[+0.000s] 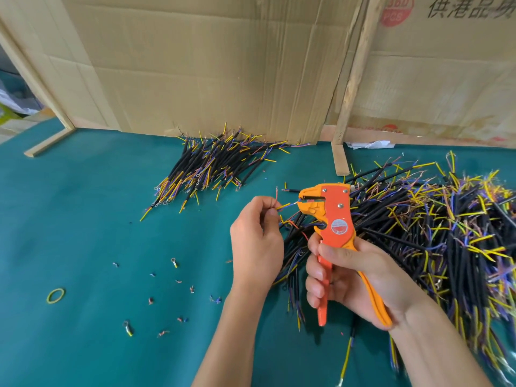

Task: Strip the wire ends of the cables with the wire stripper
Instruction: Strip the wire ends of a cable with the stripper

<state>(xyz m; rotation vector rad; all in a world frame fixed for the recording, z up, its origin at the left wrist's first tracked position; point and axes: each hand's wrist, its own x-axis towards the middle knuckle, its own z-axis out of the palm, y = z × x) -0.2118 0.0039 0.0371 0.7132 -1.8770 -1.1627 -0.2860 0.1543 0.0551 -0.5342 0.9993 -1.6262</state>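
Behind the wire stripper [329,216], across the whole back of your green desk [83,233], stands a wall of flattened cardboard [195,65] braced by wooden battens [353,76]. To the right of the stripper spreads the big heap of black cables [432,233], their yellow, blue and red wire ends sticking out every way and running under your right wrist. Beyond the stripper and to its left, against the cardboard, lies a smaller pile of cables [212,166], some ending in ring terminals. Your right hand [351,277] grips the stripper's orange handles, fingers curled round them, the head pointing up and left. Your left hand [257,238], just left of the stripper's head, pinches the thin wires of one cable [282,206]; its yellow and blue strands reach into the jaws, and a red strand stands up above your fingers. Well left of the stripper and nearer you, small clipped bits of insulation [152,300] and loose terminals dot the desk, with a yellow rubber band [55,295] farthest left.
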